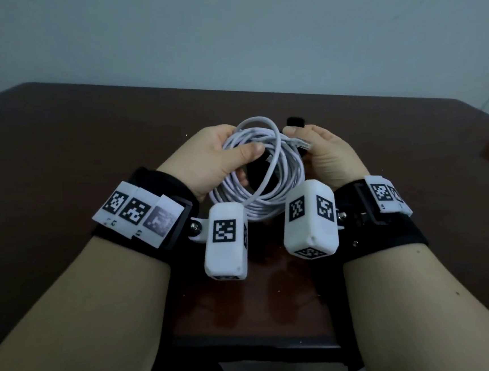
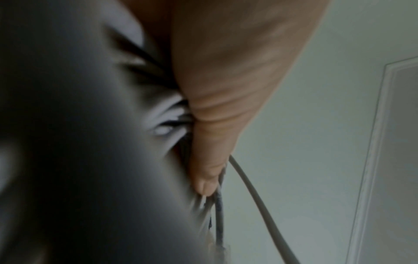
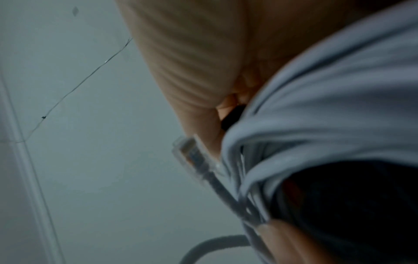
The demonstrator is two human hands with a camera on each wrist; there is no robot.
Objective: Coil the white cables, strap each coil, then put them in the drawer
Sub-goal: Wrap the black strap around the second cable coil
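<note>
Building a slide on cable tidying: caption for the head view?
Both hands hold a coiled white cable above the table, the right hand pinching a black strap.

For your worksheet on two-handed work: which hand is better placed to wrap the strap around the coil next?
Right. The right hand already pinches the black strap beside the white cable coil; the left hand grips the coil.

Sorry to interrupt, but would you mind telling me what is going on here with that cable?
A person is holding a coiled white cable above a dark brown table. The left hand grips one side of the coil, thumb across the loops. The right hand holds the other side and pinches a black strap, beside a clear connector. The strap is not yet wrapped round the coil, and no drawer is in view.
</note>
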